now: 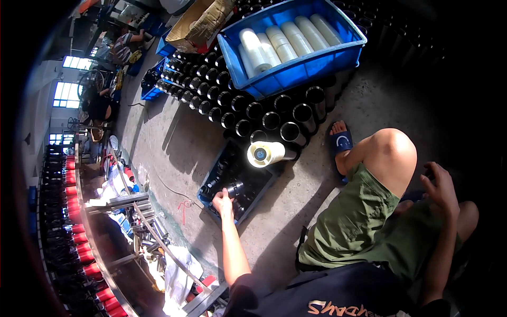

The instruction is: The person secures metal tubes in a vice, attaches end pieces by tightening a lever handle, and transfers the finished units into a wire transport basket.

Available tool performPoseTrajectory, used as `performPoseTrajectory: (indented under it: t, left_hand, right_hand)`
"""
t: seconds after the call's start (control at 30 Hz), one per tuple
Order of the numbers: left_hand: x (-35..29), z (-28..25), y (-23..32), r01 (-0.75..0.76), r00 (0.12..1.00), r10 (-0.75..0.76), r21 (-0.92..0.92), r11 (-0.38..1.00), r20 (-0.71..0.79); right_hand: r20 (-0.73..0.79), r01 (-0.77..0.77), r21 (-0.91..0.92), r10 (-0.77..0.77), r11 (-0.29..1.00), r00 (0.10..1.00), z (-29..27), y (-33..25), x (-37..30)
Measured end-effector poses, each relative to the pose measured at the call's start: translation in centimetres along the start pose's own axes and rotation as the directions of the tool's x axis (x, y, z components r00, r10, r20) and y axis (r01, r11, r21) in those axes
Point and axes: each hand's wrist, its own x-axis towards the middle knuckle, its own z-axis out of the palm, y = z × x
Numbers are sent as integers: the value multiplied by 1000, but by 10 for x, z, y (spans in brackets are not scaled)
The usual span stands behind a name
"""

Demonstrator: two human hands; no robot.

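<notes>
My left hand (223, 199) reaches into a blue crate (264, 189) of black tubes on the floor and grips one black tube (234, 188) near the crate's front edge. My right hand (439, 189) hangs open beside my raised knee (390, 153), holding nothing. A white spool (265, 154) lies on its side on the crate's far end. Beyond it stand rows of black tubes (240, 108), stacked on end.
A large blue crate (296, 68) holds several white spools on top of the tube stack. A cardboard box (200, 24) sits behind it. A metal rack with red spools (79, 232) runs along the left. Another person (124, 45) sits far back. The floor is concrete.
</notes>
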Motion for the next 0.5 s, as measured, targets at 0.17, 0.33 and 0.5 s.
performPoseTrajectory:
  t: [0.17,0.33,0.5]
  left_hand:
    - [-156,-47,169,-721,690,723,-67,690,26]
    - [-205,-26,245,-504,680,727,-664,553,89]
    - [-170,21,238,-670,671,725,-295,681,151]
  right_hand:
    - [-54,66,13,-65,998,996,2,-1,10]
    - [-67,199,192,-189,961,980,-15,-23,8]
    - [-223,193,193,-148,962,963,-32,-3,-11]
